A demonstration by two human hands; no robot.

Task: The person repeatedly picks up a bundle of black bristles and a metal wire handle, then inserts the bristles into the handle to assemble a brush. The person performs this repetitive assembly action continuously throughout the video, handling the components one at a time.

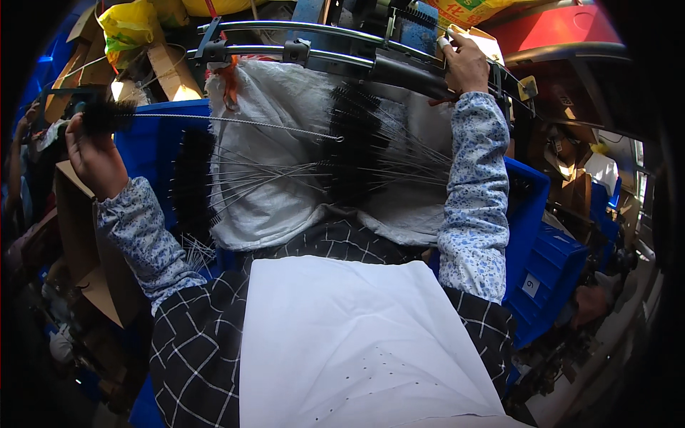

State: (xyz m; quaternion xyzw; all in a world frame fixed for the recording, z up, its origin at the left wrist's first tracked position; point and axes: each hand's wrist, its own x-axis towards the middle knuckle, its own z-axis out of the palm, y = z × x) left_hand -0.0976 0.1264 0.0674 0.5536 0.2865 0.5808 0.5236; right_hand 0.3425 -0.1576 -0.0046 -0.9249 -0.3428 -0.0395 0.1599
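Note:
At the far left, my left hand (98, 158) is closed on the black bristle head of a twisted-wire tube brush (242, 123). Its bare wire runs right across my lap, ending in a small loop. My right hand (467, 63) is up at the right end of a metal-railed machine (307, 48), fingers curled at its end beside a black cylinder (407, 75). A white wrap covers one fingertip; what those fingers grip is hidden. Between my arms, a pile of similar brushes (353, 139) lies on a white woven cloth (275, 93); another bunch (191, 178) sits left of it.
Blue plastic bins (546, 267) stand at both sides of me. Cardboard boxes (85, 250) are at the left, with a yellow plastic bag (127, 28) behind. The machine's rails cross in front of me. Another person's arm (18, 153) shows at the far left edge.

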